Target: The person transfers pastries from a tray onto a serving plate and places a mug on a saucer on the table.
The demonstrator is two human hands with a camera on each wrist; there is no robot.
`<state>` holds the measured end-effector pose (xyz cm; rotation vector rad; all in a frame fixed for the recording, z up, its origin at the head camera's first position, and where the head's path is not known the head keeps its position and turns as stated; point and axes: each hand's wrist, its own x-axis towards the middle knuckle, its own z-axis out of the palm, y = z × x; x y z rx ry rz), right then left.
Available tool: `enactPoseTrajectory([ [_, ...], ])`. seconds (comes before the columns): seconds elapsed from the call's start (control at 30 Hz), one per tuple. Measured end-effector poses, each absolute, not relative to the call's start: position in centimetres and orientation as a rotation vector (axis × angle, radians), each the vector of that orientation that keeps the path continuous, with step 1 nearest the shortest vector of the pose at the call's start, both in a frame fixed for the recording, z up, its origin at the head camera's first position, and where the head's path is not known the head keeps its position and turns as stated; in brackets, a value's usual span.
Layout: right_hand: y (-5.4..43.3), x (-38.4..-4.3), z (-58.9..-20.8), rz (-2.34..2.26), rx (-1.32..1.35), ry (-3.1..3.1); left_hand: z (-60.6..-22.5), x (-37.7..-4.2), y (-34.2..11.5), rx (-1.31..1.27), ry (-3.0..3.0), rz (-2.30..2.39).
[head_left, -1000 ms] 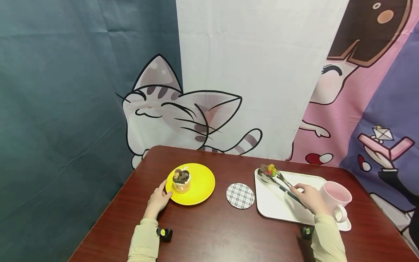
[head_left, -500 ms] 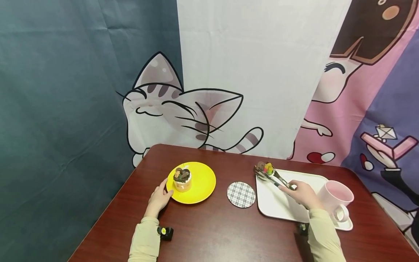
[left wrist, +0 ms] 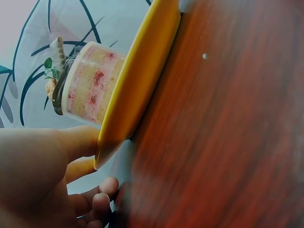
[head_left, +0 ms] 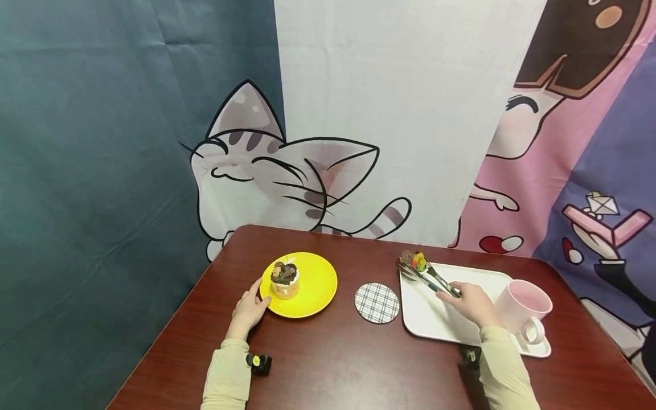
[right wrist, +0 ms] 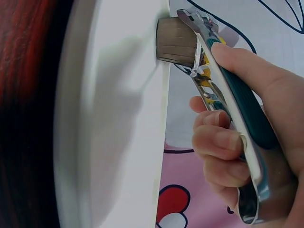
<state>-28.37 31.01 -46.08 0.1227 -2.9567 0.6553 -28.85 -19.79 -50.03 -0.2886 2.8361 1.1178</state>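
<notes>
My left hand (head_left: 248, 310) grips the near left rim of a yellow plate (head_left: 320, 285), thumb over the edge and the index finger beneath it. A clear cup of layered cake (left wrist: 92, 85) with a dark, decorated top stands on the plate's left side. My right hand (head_left: 468, 302) holds metal tongs (right wrist: 247, 104) with dark green grips, fingers curled round their arms. The tong tips straddle a small brown-sided cake (right wrist: 175, 42) topped with colourful fruit-like pieces. This cake is at the far left corner of the white tray (head_left: 425, 319), and the tongs partly hide it.
A pink mug (head_left: 525, 307) stands at the tray's right end, close beside my right hand. Between plate and tray lies a round plaid coaster (head_left: 376, 303). Behind the brown table (head_left: 328, 364) hangs a printed cloth backdrop (head_left: 420, 114).
My right hand and the tongs have shifted slightly left and away from me, the cake moving a little left with them. My left hand has stayed at the plate.
</notes>
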Motion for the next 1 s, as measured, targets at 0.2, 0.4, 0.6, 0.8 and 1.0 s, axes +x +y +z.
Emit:
enactPoseTrajectory([
  [0.2, 31.1, -28.1, -46.4, 0.621, 0.121, -2.952, -50.1, -28.8, -19.7, -0.302, 2.828, 1.117],
  [0.4, 31.1, -27.8, -46.7, 0.617, 0.117, -2.945, -50.3, -28.8, -19.7, -0.302, 2.830, 1.123],
  [0.6, 31.2, -27.6, -46.6, 0.604, 0.111, -2.914, -50.2, -28.9, -19.7, -0.287, 2.838, 1.115],
  [0.8, 31.2, -27.2, -45.9, 0.603, 0.103, -2.873, -50.1, -28.9, -19.8, -0.278, 2.840, 1.112],
  [1.0, 30.8, -27.1, -45.1, 0.615, 0.115, -2.857, -50.2, -28.9, -19.9, -0.266, 2.850, 1.105],
])
